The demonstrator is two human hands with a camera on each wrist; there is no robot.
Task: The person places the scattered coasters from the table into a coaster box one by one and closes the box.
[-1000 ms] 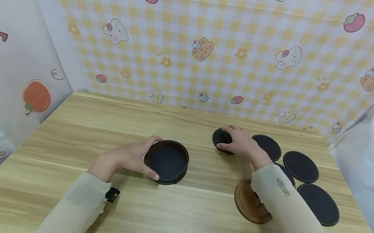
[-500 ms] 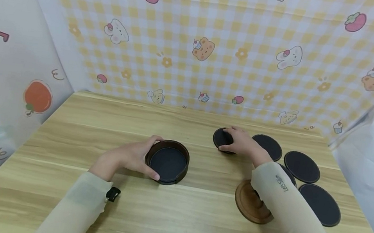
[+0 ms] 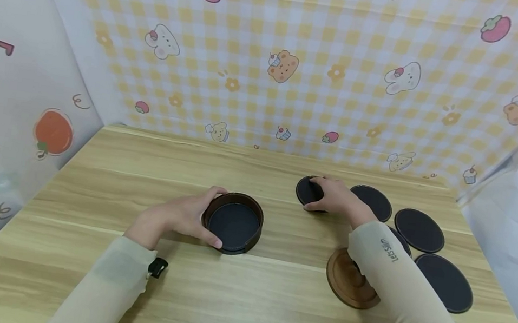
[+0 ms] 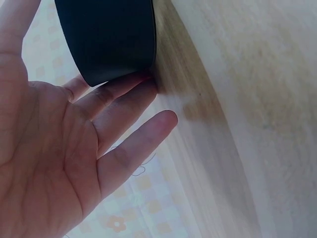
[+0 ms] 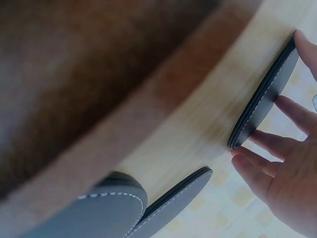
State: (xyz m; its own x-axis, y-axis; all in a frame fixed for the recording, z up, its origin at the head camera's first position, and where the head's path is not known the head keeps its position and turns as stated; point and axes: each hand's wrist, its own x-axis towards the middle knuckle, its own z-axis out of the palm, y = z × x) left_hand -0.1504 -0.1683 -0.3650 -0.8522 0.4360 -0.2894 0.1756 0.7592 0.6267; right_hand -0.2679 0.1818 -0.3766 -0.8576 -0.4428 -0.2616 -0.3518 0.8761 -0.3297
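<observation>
My left hand holds a round, dark brown coaster holder by its left side, thumb at the front and fingers at the back. Its wall has a gap at the front, and a black round surface lies inside. In the left wrist view the holder's dark wall stands against several fingers. Towards the back right, my right hand grips a black round coaster by its edge. The right wrist view shows this coaster lying flat on the table, its white-stitched rim between thumb and fingers.
Several more black coasters lie flat at the right, one partly behind the right sleeve. A round brown wooden piece with ring-shaped grooves sits below the right forearm, partly covered. A checked cloth hangs behind the wooden table.
The coaster under my right hand has settled from slightly tilted to flat, and the hand has shifted very slightly with it. My left hand and the holder stay in place.
</observation>
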